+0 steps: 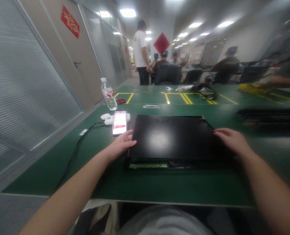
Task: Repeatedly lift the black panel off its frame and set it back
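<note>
A glossy black screen panel point(176, 137) lies over a black frame point(196, 164), with the panel's left side appearing a little raised. Along the frame's near edge a green circuit board strip point(148, 165) shows. My left hand point(122, 143) is closed on the panel's left edge, thumb on the front face and fingers behind. At the right edge, my right hand point(233, 140) has its fingers closed where panel and frame come close together; its thumb is hidden. What lies beneath the panel is covered.
Left of the panel are a lit phone point(119, 124), a white adapter point(108, 120) with a black cable point(78, 143), a water bottle point(109, 94) and red-handled scissors point(120, 101). Blurred black parts point(269, 119) lie right on the green table point(110, 186). Several people are beyond.
</note>
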Tool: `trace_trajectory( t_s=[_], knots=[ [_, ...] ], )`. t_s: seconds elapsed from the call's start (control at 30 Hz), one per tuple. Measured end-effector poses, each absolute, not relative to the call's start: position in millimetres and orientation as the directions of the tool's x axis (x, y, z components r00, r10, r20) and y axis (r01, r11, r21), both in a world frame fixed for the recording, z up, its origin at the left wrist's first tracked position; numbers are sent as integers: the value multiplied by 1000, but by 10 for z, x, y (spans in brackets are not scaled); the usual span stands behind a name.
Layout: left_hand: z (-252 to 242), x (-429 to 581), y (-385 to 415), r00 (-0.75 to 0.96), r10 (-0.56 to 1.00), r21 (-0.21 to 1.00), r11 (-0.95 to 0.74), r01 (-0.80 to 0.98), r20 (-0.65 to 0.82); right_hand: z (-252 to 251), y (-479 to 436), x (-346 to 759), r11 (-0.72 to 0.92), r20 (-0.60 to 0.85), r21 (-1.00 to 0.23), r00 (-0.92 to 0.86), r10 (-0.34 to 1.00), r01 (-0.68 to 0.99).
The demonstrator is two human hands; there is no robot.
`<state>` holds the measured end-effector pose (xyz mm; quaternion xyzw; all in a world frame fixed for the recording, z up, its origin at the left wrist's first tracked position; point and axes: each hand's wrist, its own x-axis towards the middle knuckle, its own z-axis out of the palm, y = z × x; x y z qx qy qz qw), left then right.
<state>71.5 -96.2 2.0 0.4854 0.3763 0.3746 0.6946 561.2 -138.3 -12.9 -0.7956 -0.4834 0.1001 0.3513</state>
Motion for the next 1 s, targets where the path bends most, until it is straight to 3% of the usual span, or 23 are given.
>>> trace_trajectory(
  t_s=[1.0],
  knots=[
    [34, 698, -953, 464, 872, 953, 256, -161, -156, -99, -1396, 5579, -317, 155, -640, 522, 839, 700]
  ],
)
